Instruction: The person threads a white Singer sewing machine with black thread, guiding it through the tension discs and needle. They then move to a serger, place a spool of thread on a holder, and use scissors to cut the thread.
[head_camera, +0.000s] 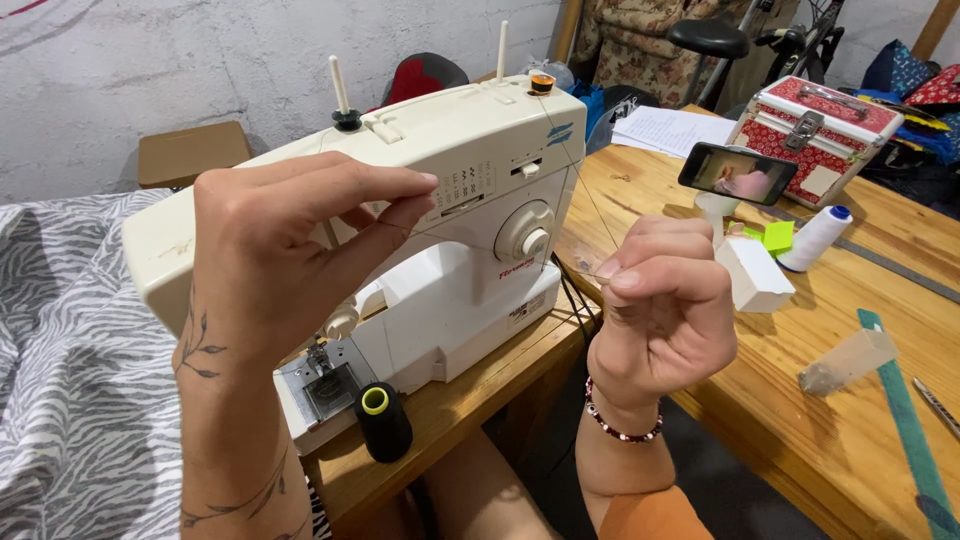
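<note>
At frame centre the left hand (270, 250) and right hand (660, 295) each pinch a thin thread (500, 248) taut before the sewing machine (460, 190); its needle (318, 352), lower left, seems not yet threaded.

sewing machine (470, 200): cream white, with a red mark on its front
thread cone (383, 420): black, yellow-green core
bedcover (70, 370): grey and white zebra stripes
table (800, 420): honey-brown wood
case (815, 125): red with small white print, silver edges
spool (815, 238): white, blue cap
bracelet (620, 425): dark red and white beads
left hand (270, 260): dark leaf-vine tattoo along the forearm
ruler (905, 410): teal green
</note>
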